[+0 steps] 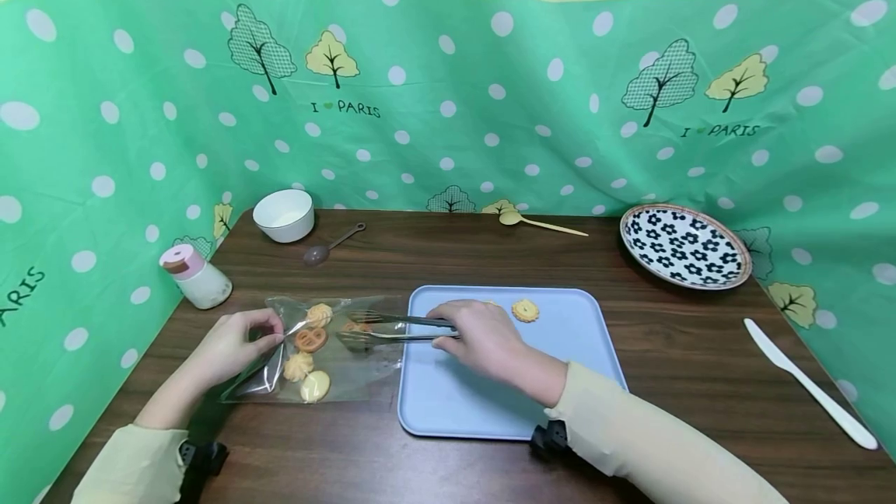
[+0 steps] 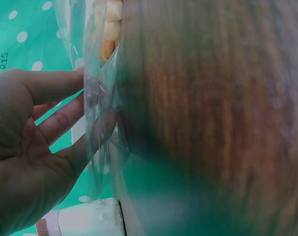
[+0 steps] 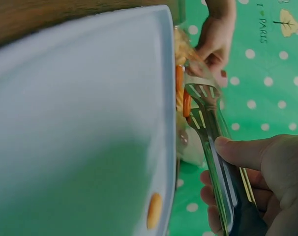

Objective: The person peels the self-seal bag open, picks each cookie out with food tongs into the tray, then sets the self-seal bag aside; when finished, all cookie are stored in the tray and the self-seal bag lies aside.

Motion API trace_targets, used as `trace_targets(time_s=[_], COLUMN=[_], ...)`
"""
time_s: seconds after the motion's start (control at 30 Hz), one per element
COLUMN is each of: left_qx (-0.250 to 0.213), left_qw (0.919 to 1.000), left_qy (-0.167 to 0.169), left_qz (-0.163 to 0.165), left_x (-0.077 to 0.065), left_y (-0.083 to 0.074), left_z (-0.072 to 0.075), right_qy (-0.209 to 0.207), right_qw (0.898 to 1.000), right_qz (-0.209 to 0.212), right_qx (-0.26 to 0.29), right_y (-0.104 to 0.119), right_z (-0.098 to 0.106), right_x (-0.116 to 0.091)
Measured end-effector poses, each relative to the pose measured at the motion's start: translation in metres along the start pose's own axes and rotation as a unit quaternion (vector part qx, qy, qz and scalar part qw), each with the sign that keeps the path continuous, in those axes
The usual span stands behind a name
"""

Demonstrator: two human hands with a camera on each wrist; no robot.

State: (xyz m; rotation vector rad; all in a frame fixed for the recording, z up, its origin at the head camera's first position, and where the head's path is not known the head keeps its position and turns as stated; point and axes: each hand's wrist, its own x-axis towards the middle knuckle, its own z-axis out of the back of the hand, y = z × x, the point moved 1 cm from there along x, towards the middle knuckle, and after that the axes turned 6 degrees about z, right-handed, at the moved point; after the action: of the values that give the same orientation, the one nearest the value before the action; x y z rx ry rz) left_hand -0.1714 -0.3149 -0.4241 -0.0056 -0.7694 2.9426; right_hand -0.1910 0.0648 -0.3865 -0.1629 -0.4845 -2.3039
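Note:
My left hand (image 1: 231,344) pinches the left edge of a clear plastic bag (image 1: 364,383) lying on the table. Inside the bag are a pretzel-shaped cookie (image 1: 311,339), a pale round cookie (image 1: 315,386) and swirled cookies (image 1: 299,366). My right hand (image 1: 486,337) grips metal tongs (image 1: 413,337), whose slotted tips reach into the bag's right side. Between those tips, in the right wrist view, sits an orange-brown cookie (image 3: 187,103). Beneath my right hand lies a blue tray (image 1: 448,411). A flower-shaped cookie (image 1: 525,310) rests near its back edge, another partly hidden behind the hand.
A pink-lidded jar (image 1: 196,277), a white bowl (image 1: 283,216) and a dark spoon (image 1: 318,254) stand or lie at the back left. A pale spoon (image 1: 512,218) lies at the back. On the right are a flower-patterned plate (image 1: 686,247) and a white knife (image 1: 812,386).

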Motion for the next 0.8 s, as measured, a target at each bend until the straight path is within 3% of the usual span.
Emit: trace_targets(time_s=[0.47,0.8], left_qx=[0.000,0.000], left_qw=[1.0000,1.0000], left_qy=[-0.006,-0.007], left_qz=[0.001,-0.004], left_x=[-0.001,-0.001], left_y=[0.000,-0.001], left_z=[-0.001,-0.001], right_qy=[-0.043,-0.020], right_qw=[0.998,0.994], right_qz=[-0.047,-0.107], right_qx=[-0.015,-0.024], right_y=[-0.029,-0.044], right_z=[0.048,0.050], right_x=[-0.070,-0.114])
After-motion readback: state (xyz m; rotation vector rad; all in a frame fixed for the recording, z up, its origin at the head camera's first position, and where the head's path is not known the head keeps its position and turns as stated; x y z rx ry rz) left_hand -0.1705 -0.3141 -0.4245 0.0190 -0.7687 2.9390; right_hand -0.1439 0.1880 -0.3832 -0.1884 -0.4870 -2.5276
